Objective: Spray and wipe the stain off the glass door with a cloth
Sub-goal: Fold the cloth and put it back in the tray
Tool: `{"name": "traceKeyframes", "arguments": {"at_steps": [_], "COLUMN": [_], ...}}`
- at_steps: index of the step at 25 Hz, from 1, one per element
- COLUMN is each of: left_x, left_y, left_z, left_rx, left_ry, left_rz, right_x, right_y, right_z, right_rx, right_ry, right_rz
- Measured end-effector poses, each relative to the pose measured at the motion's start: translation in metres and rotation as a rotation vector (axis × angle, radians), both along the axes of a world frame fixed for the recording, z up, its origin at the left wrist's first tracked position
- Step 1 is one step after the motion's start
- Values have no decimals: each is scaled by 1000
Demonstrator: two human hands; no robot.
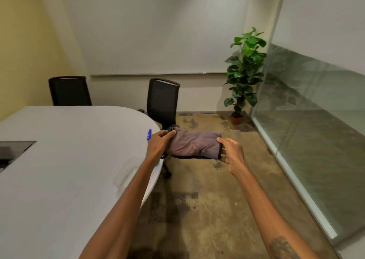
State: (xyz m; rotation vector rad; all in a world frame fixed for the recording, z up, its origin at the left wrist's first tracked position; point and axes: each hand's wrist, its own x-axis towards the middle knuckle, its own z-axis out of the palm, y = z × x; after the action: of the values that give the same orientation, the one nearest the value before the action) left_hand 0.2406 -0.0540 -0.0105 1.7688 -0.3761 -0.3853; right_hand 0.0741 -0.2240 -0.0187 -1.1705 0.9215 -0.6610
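Evidently the job has barely begun: nothing is being sprayed or wiped, so by my reading all the cleaning is left to do. The left hand (160,144) pinches one end of a folded mauve-grey fabric cloth (194,145), thumb on top. The right hand (232,154) grips the other end, fingers curled beneath. The cloth is held in the air between them, just past the table's edge and well apart from the glass. A small blue item (149,134) lies on the table behind the left hand; I cannot tell whether it is the sprayer.

Around them, from the left: a pale yellow wall (23,41), two black mesh-backed office chairs (69,90), a large rounded white table (69,160), a mottled brown concrete floor (207,199), a leafy green potted plant (245,71) in the corner, and a tall glass panel with a frosted band (316,120). No stain can be made out on it.
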Motion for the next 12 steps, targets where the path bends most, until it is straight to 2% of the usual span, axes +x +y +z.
{"name": "traceKeyframes", "arguments": {"at_steps": [3,6,8,12], "left_x": [49,94,118,151], "left_y": [24,50,64,85], "left_z": [-11,-20,-31,-52], "left_rx": [22,131,222,214], "left_ry": [151,256,281,286], "left_rz": [21,25,61,53], "right_x": [58,111,141,188], "right_y": [9,15,19,23], "right_z": [-24,-43,-56,-77], "right_rx": [53,97,118,147], "right_ry": [19,57,87,142], "right_rz": [100,234,315,447]}}
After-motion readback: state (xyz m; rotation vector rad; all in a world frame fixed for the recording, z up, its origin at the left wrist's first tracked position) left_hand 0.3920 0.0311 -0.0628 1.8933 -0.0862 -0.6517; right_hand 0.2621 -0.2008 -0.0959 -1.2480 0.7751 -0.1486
